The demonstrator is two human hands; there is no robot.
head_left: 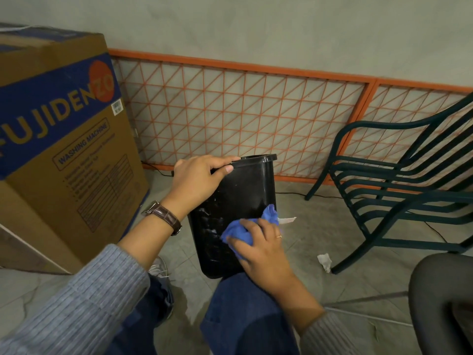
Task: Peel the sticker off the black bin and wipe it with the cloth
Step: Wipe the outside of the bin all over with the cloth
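Only the head view here. The black bin sits dead centre of the frame, tipped back with its base propped on the person's knee. The left hand is clamped over the rim at the bin's upper left, fingers curled over the edge and thumb on the outside. The right hand has a blue cloth bunched up in its fingers and pressed to the lower right of the bin's side.

What could go wrong: the bin is only balanced on a knee, so a hard push with the cloth could twist it out from under that one-handed rim grip. The side also shows whitish smears, probably leftover glue, and a dry wad may just spread them around. A white strip pokes out just right of the bin, and a crumpled white scrap lies on the floor lower right; can't tell if either is the sticker.

Readable text: the big cardboard box on the left says "FUJIDENZO" and "WASHING MACHINE", plus a small barcode label. The fine print is too small to read.
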